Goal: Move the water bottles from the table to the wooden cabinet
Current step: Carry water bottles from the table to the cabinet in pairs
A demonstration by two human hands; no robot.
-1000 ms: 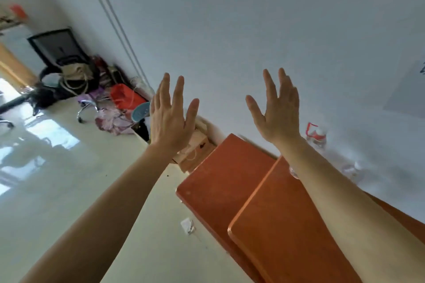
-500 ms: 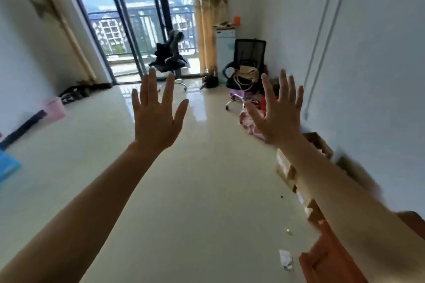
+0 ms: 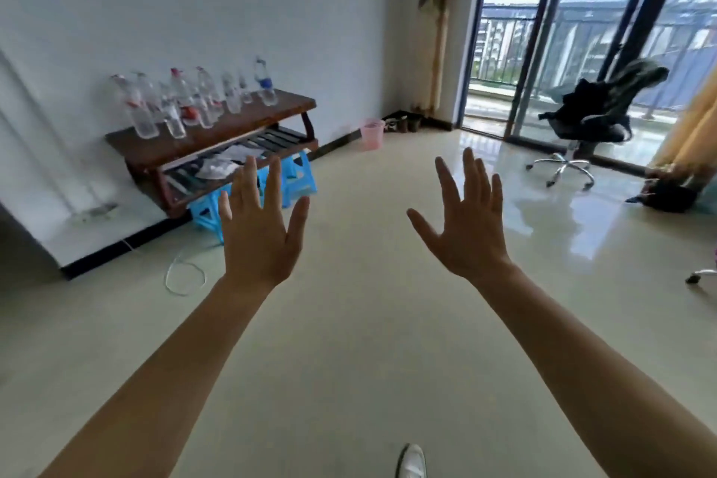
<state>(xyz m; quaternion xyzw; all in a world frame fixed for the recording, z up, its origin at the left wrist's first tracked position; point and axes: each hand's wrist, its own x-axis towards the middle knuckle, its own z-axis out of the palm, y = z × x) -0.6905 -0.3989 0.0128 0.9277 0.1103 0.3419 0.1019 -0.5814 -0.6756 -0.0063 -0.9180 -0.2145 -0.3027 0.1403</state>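
Observation:
Several clear plastic water bottles (image 3: 186, 103) stand upright in a row on a dark wooden table (image 3: 279, 107) against the white wall at the left. The table has a slatted lower shelf with papers on it. My left hand (image 3: 260, 233) is raised in front of me with straight spread fingers, holding nothing, below and to the right of the table. My right hand (image 3: 465, 225) is raised the same way over the floor, empty. Both hands are well short of the bottles. No wooden cabinet is in view.
Blue plastic stools (image 3: 287, 182) sit under the table. A pink bin (image 3: 371, 133) stands by the wall. A white cable (image 3: 184, 275) loops on the floor. An office chair (image 3: 589, 120) stands by the glass balcony doors. My white shoe (image 3: 411, 462) shows at the bottom.
The view has swung from the orange wooden cabinet, past the room's far end, round to the table with the bottles. Both hands have stayed raised, spread and empty.

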